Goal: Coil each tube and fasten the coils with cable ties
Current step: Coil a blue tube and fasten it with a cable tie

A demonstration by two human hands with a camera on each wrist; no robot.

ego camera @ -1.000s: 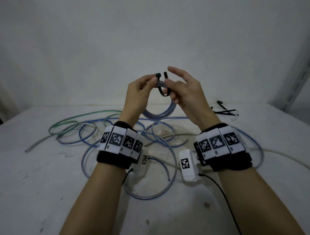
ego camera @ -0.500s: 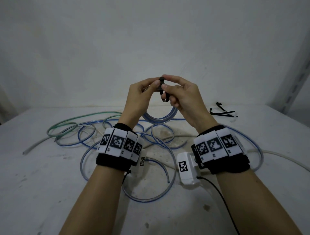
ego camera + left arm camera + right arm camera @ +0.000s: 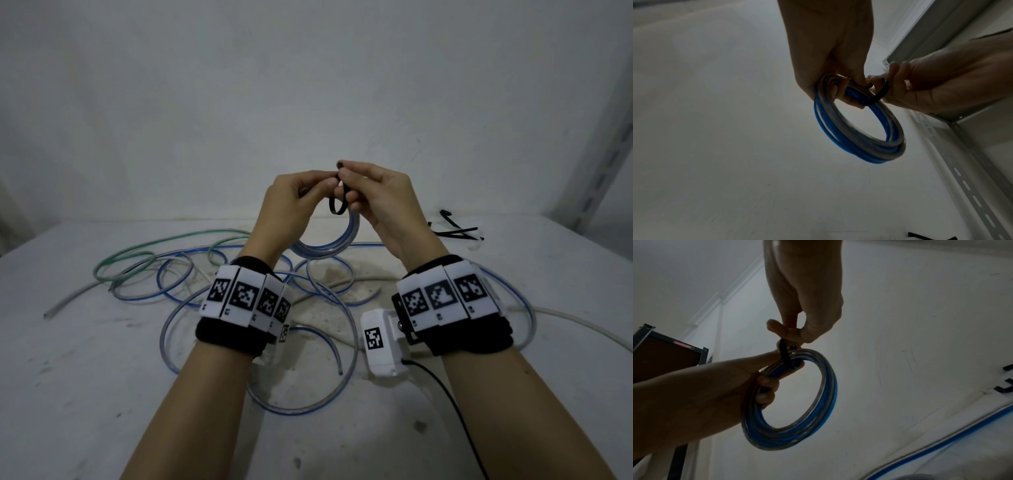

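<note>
Since a second ago the two ends of the cable tie have come together: they stood apart above the coil then, and now the strap makes a closed loop round the coil's top, with its head pinched between both hands. The left hand has its fingers curled through the coil, holding the turns of blue-and-clear tube together above the desk, while its thumb and forefinger meet the tie. The right hand pinches the tie's upper end between thumb and fingertips; both grips are clenched on their loads.

The step in hand looks like threading the tail through the head; whether it has caught cannot be told. The next move would be to pull the tail tight while the left hand stops the turns springing apart. More loose tubes lie tangled on the desk, and spare ties wait to the right, so most of the job remains.
</note>
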